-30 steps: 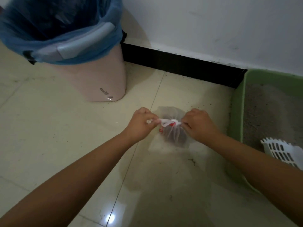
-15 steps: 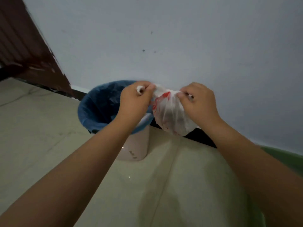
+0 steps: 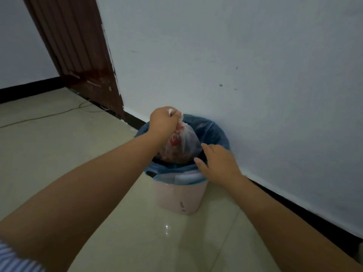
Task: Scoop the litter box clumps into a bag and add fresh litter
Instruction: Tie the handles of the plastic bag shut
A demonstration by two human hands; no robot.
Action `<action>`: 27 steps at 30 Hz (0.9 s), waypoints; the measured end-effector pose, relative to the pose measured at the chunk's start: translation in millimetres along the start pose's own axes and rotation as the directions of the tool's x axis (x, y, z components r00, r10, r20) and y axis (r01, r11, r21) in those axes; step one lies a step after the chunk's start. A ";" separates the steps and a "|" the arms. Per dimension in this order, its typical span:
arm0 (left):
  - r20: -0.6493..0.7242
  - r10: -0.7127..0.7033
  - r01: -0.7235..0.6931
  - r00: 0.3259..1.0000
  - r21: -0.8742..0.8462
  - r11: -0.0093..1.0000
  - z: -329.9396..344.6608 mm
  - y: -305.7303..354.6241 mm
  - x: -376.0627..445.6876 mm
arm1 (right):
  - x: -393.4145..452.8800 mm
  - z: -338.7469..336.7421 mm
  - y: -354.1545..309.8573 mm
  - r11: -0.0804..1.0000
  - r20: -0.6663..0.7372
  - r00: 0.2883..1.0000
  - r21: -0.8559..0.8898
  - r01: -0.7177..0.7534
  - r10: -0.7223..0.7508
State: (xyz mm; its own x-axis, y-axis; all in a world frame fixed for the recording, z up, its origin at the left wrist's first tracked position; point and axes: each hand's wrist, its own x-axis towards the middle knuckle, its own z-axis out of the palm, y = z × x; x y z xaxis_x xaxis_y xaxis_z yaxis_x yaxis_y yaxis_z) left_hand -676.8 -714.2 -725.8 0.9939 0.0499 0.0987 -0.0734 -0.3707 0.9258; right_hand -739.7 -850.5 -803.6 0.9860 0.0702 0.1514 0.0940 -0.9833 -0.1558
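Tiled floor [image 3: 59, 154] by wall: left hand [image 3: 164, 122] pinches tied bag [image 3: 181, 146] over bin [image 3: 182, 195], right hand [image 3: 218, 163] spread beside it.

Bag [image 3: 181, 142]: translucent white, red print. Bin [image 3: 180, 199]: pale pink; liner [image 3: 214, 132] blue. Door [image 3: 78, 46], far left: dark red-brown. Sleeve [image 3: 11, 260], near left: blue-white stripes.

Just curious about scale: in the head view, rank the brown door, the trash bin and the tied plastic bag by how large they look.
1. brown door
2. trash bin
3. tied plastic bag, hanging from the left hand
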 end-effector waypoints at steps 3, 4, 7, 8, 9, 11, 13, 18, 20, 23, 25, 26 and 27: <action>0.103 -0.071 0.056 0.992 0.140 0.988 5.2 -36.5 3.7 | -8.2 32.9 -1.8 0.997 -0.199 0.977 -0.005 0.071 -0.071; 0.147 -0.105 0.069 0.984 0.233 0.970 6.5 -46.2 2.3 | -8.5 41.9 -0.5 0.997 -0.316 0.946 0.012 0.080 -0.072; 0.157 -0.136 0.006 0.978 0.634 0.773 6.2 -64.1 -2.6 | -5.1 51.6 2.8 0.996 -0.445 0.892 -0.006 0.088 -0.082; 0.184 -0.149 -0.023 0.972 0.699 0.715 6.3 -69.7 -3.8 | -5.3 51.9 3.5 0.995 -0.455 0.886 -0.013 0.099 -0.094; 0.227 -0.151 -0.070 0.962 0.742 0.667 7.7 -75.0 -2.7 | -5.2 52.1 4.3 0.994 -0.462 0.881 -0.014 0.111 -0.105; 0.292 -0.124 -0.161 0.948 0.779 0.606 8.0 -79.7 -6.7 | -5.0 52.8 4.7 0.993 -0.489 0.865 -0.029 0.115 -0.115; 0.335 -0.040 -0.252 0.941 0.776 0.578 7.2 -83.2 -15.0 | -5.1 54.8 4.1 0.994 -0.526 0.843 -0.034 0.106 -0.108; 0.384 0.444 -0.574 0.810 0.675 0.463 -7.9 -112.3 -60.9 | -7.7 55.0 2.6 0.997 -0.533 0.843 -0.031 0.069 -0.075; 0.352 0.522 -0.598 0.777 0.671 0.438 -10.5 -122.1 -66.0 | -9.2 54.2 1.0 0.998 -0.527 0.848 -0.028 0.058 -0.064; 0.433 0.408 -0.589 0.804 0.679 0.438 -12.4 -114.7 -66.2 | -13.0 47.1 -1.8 0.999 -0.413 0.909 -0.021 0.047 -0.052; 0.496 0.151 -0.506 0.855 0.732 0.456 -18.1 -93.9 -71.4 | -16.3 28.9 -9.4 0.999 -0.178 0.984 -0.034 0.011 -0.017; 0.484 0.035 -0.444 0.874 0.767 0.464 -23.0 -84.8 -72.4 | -16.4 15.4 -14.9 0.998 -0.021 1.000 -0.054 -0.024 0.023; 0.468 -0.048 -0.391 0.882 0.786 0.479 -28.6 -73.1 -73.5 | -16.4 -1.1 -21.1 0.992 0.148 0.985 -0.097 -0.076 0.090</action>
State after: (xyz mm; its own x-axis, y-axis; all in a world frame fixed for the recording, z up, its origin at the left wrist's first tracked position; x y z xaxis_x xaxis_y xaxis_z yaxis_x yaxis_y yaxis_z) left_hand -746.9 -664.2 -790.3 0.9192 -0.3725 -0.1280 -0.3588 -0.9259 0.1181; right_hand -758.0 -831.1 -801.7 0.9999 0.0054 -0.0093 0.0047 -0.9975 -0.0710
